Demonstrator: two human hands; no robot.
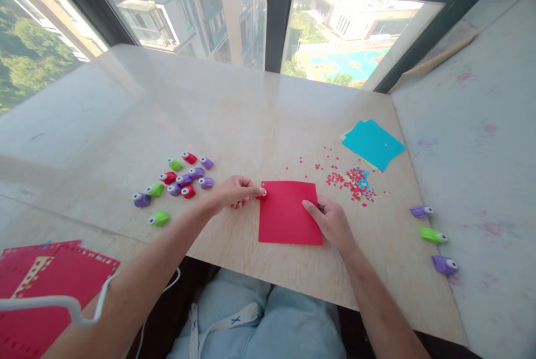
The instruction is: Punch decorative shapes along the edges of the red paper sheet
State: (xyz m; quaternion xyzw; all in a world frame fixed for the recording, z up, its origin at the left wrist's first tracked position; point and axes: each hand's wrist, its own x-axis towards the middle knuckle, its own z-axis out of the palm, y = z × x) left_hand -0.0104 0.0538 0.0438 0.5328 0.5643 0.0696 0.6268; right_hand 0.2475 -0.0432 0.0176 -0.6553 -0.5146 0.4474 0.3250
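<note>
- A white strap (228, 322) lies over the lap in pale jeans, with a small dark mark on it too small to read; no other writing shows.
- At the near left, punched red sheets (46, 286) lie on the counter (251, 119), their edges lined with rows of small holes.
- The red paper (288, 212) is a plain square, flat on the counter in front of the person, its surface smooth and uncut as far as can be seen.
- The right hand (330, 222) rests open on the paper's right edge, fingers flat and pressing it down.
- The left hand (234, 191) is closed around a small red punch (262, 193), pinched at the paper's upper left corner.
- Left of that hand sits a cluster of punches (178, 180) in purple, green and red, each with a white eye.
- Three more punches (433, 234), two purple and one green, lie apart along the counter's right edge.
- Beyond the paper, red and blue confetti (354, 180) is scattered.
- Further right lies a blue sheet (373, 144) over a yellowish one.
- Windows (188, 13) at the far side show buildings.
</note>
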